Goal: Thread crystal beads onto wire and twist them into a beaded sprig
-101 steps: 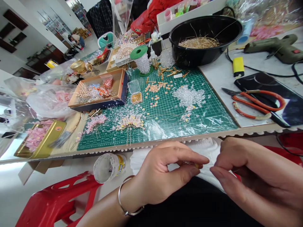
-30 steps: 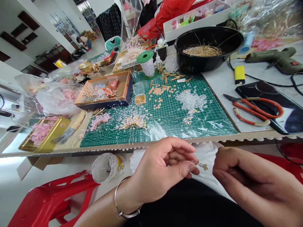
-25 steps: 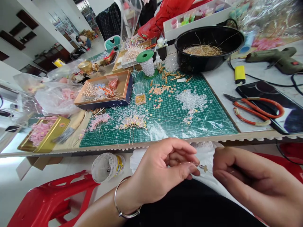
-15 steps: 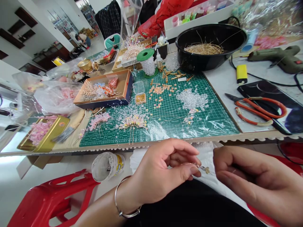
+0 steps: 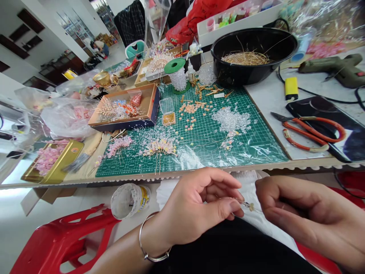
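Below the table's front edge, over my lap, my left hand (image 5: 196, 205) pinches a thin wire with a small pale bead (image 5: 251, 206) on it, thumb against fingertips. A bangle circles that wrist. My right hand (image 5: 302, 213) is curled closed just right of the bead and grips the same wire's other end. White fabric (image 5: 251, 182) lies under both hands. On the green cutting mat (image 5: 199, 148) rest a beaded hairpin (image 5: 159, 148), a heap of clear beads (image 5: 230, 120) and scattered pink beads (image 5: 189, 110).
Orange-handled pliers (image 5: 310, 129) lie on a dark tablet at the right. A black bowl of straw-like wire (image 5: 251, 53), a glue gun (image 5: 333, 64), a yellow lighter (image 5: 291, 87), a gold-lined box (image 5: 125, 108), a gold tin (image 5: 51, 160) crowd the table. Red stool (image 5: 57, 243) and a white tub (image 5: 129, 199) sit lower left.
My hands have stayed together over my lap. The bead on the wire has slid slightly right and down, and my right hand has closed in a little towards it.
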`<state>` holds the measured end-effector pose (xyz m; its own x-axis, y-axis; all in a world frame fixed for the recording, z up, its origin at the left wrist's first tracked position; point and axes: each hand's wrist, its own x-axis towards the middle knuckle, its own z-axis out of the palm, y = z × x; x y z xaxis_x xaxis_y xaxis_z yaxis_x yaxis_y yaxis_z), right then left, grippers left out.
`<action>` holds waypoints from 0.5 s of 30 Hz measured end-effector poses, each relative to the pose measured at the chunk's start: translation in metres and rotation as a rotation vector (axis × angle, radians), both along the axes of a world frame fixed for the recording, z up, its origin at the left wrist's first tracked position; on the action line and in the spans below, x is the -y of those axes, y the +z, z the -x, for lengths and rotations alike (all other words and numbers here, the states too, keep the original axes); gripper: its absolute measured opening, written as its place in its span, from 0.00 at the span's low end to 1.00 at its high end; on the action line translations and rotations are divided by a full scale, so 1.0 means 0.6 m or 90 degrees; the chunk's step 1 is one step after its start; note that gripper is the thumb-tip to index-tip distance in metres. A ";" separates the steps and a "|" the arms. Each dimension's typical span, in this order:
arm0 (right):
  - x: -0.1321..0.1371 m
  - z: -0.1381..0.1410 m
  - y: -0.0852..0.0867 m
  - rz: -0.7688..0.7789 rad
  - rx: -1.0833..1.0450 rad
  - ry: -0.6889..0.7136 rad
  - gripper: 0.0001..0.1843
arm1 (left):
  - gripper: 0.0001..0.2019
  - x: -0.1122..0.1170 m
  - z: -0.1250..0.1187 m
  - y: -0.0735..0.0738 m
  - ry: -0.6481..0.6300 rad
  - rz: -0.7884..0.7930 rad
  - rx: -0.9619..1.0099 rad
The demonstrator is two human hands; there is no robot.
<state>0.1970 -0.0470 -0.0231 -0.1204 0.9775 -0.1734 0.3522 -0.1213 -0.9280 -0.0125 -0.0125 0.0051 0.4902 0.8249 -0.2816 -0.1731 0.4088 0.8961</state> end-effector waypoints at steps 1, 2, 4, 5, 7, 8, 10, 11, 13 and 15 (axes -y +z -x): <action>0.000 0.002 0.002 0.030 -0.024 -0.006 0.21 | 0.09 0.000 0.000 0.000 0.001 0.003 0.002; 0.000 0.003 0.004 0.067 -0.054 0.006 0.20 | 0.09 0.000 -0.001 0.000 0.001 0.004 0.005; -0.004 0.001 0.007 0.101 -0.085 0.021 0.18 | 0.09 0.000 -0.001 -0.001 -0.001 0.004 0.008; -0.007 -0.001 0.007 0.098 -0.088 0.029 0.18 | 0.09 0.000 -0.002 -0.002 -0.001 0.004 0.007; -0.012 -0.008 0.004 0.085 -0.085 0.054 0.18 | 0.09 0.000 -0.002 -0.003 0.002 0.000 0.002; -0.013 -0.011 0.002 0.071 -0.077 0.068 0.17 | 0.09 0.000 -0.002 -0.003 0.003 -0.004 -0.003; -0.014 -0.015 -0.002 0.023 -0.049 0.085 0.15 | 0.09 0.001 -0.002 -0.002 0.010 -0.023 -0.020; -0.013 -0.017 -0.003 -0.003 -0.029 0.086 0.15 | 0.09 0.001 -0.001 -0.001 0.014 -0.040 -0.033; -0.011 -0.017 -0.004 -0.044 0.005 0.086 0.14 | 0.08 0.000 0.000 0.003 0.014 -0.084 -0.069; -0.010 -0.016 -0.004 -0.057 0.022 0.090 0.14 | 0.08 -0.003 0.001 0.006 0.004 -0.127 -0.103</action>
<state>0.2064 -0.0408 -0.0255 -0.2533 0.9629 -0.0932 0.3915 0.0140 -0.9201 -0.0133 -0.0107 0.0084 0.4468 0.8747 -0.1879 -0.0229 0.2211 0.9750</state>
